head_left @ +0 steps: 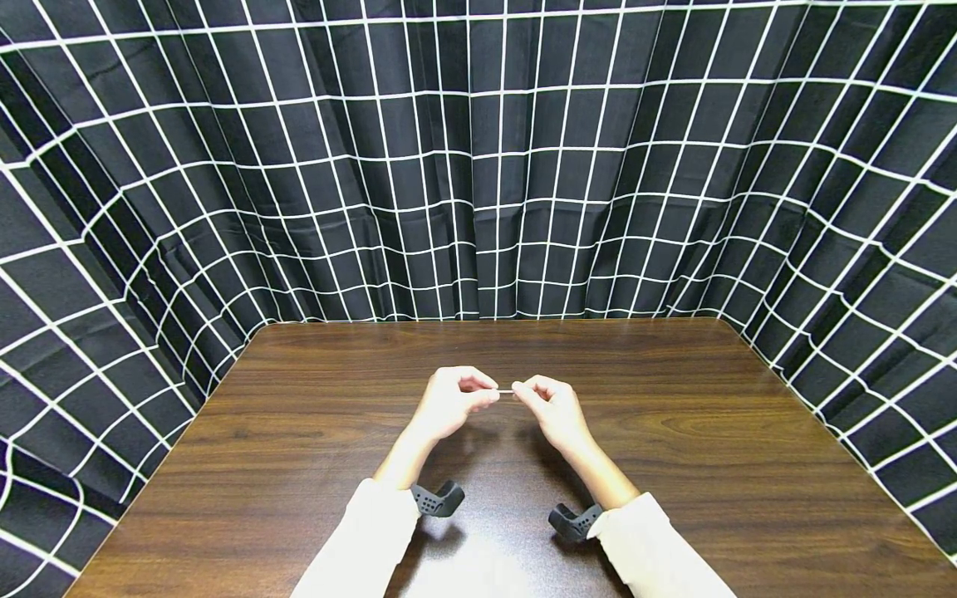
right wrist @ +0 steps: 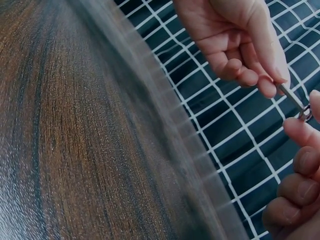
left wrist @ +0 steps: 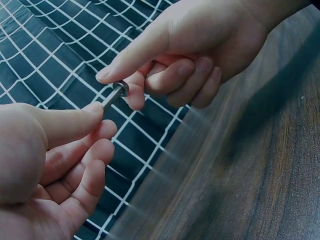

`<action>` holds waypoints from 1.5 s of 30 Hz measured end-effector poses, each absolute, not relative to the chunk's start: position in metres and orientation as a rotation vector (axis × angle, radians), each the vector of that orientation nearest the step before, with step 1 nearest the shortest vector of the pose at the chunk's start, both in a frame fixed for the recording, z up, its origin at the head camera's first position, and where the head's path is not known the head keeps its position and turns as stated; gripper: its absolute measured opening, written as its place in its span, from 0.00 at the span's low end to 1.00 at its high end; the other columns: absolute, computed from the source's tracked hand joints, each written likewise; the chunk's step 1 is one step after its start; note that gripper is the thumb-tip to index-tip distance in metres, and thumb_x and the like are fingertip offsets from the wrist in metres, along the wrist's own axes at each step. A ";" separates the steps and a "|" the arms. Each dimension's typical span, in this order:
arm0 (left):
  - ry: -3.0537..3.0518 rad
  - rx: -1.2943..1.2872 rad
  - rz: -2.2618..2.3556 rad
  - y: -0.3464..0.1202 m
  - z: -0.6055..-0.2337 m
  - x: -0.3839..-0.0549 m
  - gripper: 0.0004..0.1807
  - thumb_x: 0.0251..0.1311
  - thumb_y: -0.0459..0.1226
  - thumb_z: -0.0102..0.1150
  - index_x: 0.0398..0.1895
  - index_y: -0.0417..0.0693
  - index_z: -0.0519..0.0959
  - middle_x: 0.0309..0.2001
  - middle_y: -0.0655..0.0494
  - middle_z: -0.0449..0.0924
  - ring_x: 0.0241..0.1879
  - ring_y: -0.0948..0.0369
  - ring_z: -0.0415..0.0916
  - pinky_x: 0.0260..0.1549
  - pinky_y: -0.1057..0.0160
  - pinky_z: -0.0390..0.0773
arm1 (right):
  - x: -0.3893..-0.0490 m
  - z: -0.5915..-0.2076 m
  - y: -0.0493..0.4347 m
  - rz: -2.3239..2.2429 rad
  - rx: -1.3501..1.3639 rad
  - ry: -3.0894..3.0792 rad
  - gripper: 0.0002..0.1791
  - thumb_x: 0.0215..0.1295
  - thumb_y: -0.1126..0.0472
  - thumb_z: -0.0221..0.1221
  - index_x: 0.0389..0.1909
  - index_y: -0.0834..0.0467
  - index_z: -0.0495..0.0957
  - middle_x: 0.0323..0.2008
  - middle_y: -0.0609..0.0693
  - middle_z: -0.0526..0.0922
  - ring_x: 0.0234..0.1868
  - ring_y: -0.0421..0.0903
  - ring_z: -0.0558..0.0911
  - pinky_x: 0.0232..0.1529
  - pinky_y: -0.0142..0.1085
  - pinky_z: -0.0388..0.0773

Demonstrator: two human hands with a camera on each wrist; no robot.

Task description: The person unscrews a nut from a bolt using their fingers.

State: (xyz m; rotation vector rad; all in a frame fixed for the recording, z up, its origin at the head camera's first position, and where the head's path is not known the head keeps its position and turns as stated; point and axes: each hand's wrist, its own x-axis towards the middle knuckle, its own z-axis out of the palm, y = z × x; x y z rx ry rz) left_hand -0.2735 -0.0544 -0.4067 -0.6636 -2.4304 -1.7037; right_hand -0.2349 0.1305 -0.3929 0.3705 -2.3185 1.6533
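A thin metal bolt (head_left: 506, 391) spans the gap between the two hands above the table, near the middle of the head view. My left hand (head_left: 447, 404) pinches its plain end between thumb and forefinger. In the left wrist view the shaft of the bolt (left wrist: 111, 99) shows fine threads, with a wider dark round piece at its far end. The thumb and forefinger of my right hand (head_left: 559, 414) hold that round piece from either side. Seen from the right wrist, the bolt (right wrist: 291, 97) slants down toward the right fingertips, which partly cover its wide end. Other fingers of both hands are curled in.
Under the hands lies a brown wood-grain table (head_left: 299, 399). A black curtain with a white grid (head_left: 493, 166) surrounds its back and sides. Dark straps with perforated holders (head_left: 439, 500) sit on both wrists, by the white sleeves (head_left: 366, 540).
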 end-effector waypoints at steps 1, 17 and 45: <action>-2.436 -0.655 -1.703 -0.054 -0.407 -0.274 0.05 0.55 0.33 0.69 0.33 0.40 0.85 0.24 0.56 0.84 0.25 0.58 0.81 0.23 0.68 0.74 | -0.235 -0.393 0.131 1.656 0.371 -2.318 0.10 0.64 0.67 0.60 0.24 0.67 0.80 0.17 0.44 0.74 0.23 0.39 0.66 0.29 0.33 0.63; -2.430 -0.645 -1.692 -0.056 -0.407 -0.274 0.04 0.54 0.33 0.69 0.33 0.42 0.85 0.24 0.56 0.84 0.24 0.61 0.80 0.23 0.67 0.74 | -0.235 -0.394 0.132 1.701 0.417 -2.297 0.04 0.61 0.69 0.62 0.33 0.68 0.81 0.14 0.43 0.64 0.19 0.37 0.60 0.23 0.31 0.57; -2.414 -0.645 -1.707 -0.057 -0.409 -0.277 0.04 0.54 0.30 0.68 0.33 0.39 0.84 0.23 0.55 0.83 0.25 0.51 0.81 0.23 0.68 0.74 | -0.240 -0.399 0.136 1.786 0.516 -2.227 0.12 0.55 0.75 0.64 0.41 0.73 0.78 0.13 0.46 0.62 0.15 0.34 0.59 0.17 0.27 0.54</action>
